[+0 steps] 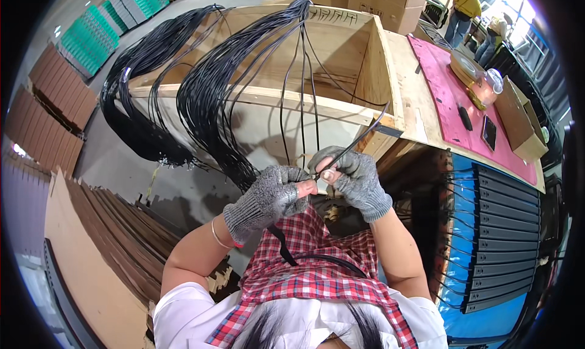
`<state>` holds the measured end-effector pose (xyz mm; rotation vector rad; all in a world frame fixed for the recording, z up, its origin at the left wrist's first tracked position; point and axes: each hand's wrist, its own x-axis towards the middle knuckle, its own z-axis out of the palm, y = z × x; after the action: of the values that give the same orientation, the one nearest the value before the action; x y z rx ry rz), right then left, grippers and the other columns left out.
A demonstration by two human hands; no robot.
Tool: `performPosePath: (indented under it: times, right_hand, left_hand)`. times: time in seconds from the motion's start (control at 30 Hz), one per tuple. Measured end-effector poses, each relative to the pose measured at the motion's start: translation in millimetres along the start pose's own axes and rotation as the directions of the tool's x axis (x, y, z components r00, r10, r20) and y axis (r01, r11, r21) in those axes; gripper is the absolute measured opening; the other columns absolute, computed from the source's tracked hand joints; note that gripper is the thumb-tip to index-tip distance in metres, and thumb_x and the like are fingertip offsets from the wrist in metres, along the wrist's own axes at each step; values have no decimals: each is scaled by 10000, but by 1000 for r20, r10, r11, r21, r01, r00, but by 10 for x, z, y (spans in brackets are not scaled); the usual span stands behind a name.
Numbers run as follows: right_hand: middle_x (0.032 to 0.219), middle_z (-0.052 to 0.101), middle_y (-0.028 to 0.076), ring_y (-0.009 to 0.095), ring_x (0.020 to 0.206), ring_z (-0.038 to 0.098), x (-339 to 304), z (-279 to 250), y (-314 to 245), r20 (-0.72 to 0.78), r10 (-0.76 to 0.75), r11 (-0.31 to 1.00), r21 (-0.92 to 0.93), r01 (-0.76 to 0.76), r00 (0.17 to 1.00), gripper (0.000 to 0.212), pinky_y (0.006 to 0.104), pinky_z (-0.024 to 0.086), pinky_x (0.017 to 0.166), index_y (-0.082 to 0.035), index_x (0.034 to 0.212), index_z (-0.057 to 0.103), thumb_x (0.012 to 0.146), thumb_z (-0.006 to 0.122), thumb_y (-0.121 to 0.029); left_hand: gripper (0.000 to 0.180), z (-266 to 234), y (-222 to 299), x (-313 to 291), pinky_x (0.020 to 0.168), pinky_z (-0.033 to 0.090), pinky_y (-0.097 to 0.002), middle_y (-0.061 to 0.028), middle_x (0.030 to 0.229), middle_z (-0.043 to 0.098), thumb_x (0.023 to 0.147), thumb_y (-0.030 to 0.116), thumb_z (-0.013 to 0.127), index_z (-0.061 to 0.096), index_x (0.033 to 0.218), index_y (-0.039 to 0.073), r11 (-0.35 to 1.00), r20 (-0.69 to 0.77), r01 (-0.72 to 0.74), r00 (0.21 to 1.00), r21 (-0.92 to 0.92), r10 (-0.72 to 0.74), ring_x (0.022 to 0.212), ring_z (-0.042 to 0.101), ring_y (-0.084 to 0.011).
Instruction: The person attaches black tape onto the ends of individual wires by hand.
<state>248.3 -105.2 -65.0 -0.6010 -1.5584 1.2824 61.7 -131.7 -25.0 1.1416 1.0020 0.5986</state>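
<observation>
Both my hands wear grey knit gloves with bare fingertips and meet in front of my red plaid apron [304, 288]. My right hand [350, 175] pinches a thin black cable [364, 136] that runs up over the front corner of a wooden crate. My left hand [274, 197] is closed beside it, its fingertips touching the same spot; the cable's end is hidden between the fingers. A thick bundle of black cables [210, 99] drapes over the crate's front edge [256, 95], with several loose strands hanging near my hands.
A second cable bundle [137, 63] hangs at the crate's left. On the right, a pink-topped table [448, 87] bears a phone [489, 133], a tape roll [466, 66] and a cardboard box [518, 120]. Below it, black bars [503, 239] lie on blue sheeting. Two people stand far right.
</observation>
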Motion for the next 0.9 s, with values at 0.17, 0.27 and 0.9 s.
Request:
performPosePath:
  times: [0.17,0.27,0.9]
  right_hand:
    - [802,583,101,272,747,561,70,39,19,133,-33,859,-503,96,991,139,368,455,687,-45,804,609,750,634,-170]
    - [785,574,100,271,754,562,21,-100,65,603,-234,692,-447,567,762,141,354,453,691,-68,814,607,766,616,-200]
    - [741,584,66,113,663,515,-123,93,-192,-213,87,942,-301,-150,973,285,257,418,607,34,766,603,868,542,-225]
  left_hand:
    - [200,-117,-220,121,473,387,-244,-51,545,506,811,183,555,621,782,-4,748,39,-345,918,567,394,498,468,-84]
    - [135,-132,-319,-9,466,407,-252,-26,557,547,798,130,582,638,793,7,929,203,-203,969,309,144,516,496,-87]
    - [312,15,-130,51,499,420,-203,-46,674,581,895,279,494,584,939,-17,984,102,-178,979,21,175,543,512,-65]
